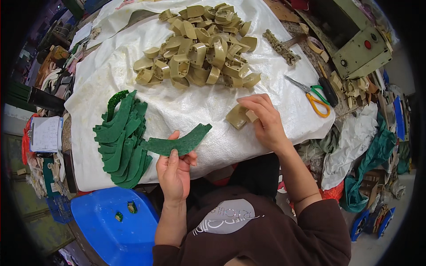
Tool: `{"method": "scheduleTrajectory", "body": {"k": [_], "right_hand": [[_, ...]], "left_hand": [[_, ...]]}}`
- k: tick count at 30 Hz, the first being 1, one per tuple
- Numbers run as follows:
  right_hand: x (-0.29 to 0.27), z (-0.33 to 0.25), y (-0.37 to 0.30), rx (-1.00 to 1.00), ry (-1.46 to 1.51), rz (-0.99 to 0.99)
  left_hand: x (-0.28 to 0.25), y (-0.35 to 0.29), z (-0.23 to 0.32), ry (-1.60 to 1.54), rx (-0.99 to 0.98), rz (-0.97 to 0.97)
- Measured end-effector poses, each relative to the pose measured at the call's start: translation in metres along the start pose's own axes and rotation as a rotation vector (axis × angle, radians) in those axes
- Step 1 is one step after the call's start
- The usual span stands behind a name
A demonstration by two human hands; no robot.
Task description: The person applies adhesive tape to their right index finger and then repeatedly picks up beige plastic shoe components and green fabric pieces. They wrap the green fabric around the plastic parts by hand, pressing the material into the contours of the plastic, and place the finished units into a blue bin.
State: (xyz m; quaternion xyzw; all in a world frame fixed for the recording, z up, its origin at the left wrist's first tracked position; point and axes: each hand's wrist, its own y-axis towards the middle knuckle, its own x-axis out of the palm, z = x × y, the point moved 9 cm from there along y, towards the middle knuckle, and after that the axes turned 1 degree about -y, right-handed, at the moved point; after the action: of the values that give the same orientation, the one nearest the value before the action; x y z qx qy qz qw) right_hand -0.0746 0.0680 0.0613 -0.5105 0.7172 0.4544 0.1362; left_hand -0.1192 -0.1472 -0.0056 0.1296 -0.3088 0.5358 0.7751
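Observation:
My left hand (175, 167) pinches a curved green strip (179, 142) between thumb and fingers, its fuzzy side up, above the near part of the white sheet. Farther right, my right hand (262, 120) closes its fingers on a khaki plastic shoe heel (238, 116), which is at the sheet's surface; the fingers hide part of it. To the left of the held strip lies a fanned stack of similar green strips (124, 142), with a glittery green side showing at its top. Beyond both hands rises a large heap of khaki shoe heels (195, 48).
Orange-and-green-handled scissors (316, 99) and a black-handled tool (328, 91) lie at the right. A blue tub (111, 239) at lower left holds two glittery green pieces (132, 207). A green machine (361, 55) stands far right. White woven sheeting (91, 166) covers the table.

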Motion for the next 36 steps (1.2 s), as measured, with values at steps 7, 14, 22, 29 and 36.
{"method": "scheduleTrajectory", "body": {"k": [7,14,22,29,36], "right_hand": [[0.017,-0.015,0.005,-0.001,-0.301,-0.349],[-0.030,-0.009,-0.028,0.123,-0.287,-0.112],[-0.017,-0.085,-0.003,-0.071,0.570,0.152],[0.015,-0.099,-0.013,-0.240,0.477,0.292],[0.016,-0.097,-0.015,-0.260,0.456,0.278]], "left_hand": [[0.006,0.000,0.002,-0.070,0.012,-0.063],[0.008,-0.005,0.000,-0.045,0.003,-0.073],[0.028,-0.014,0.000,-0.078,0.044,-0.018],[0.041,-0.025,0.009,-0.082,0.047,-0.084],[0.049,-0.028,0.014,-0.035,0.078,-0.133]]}}
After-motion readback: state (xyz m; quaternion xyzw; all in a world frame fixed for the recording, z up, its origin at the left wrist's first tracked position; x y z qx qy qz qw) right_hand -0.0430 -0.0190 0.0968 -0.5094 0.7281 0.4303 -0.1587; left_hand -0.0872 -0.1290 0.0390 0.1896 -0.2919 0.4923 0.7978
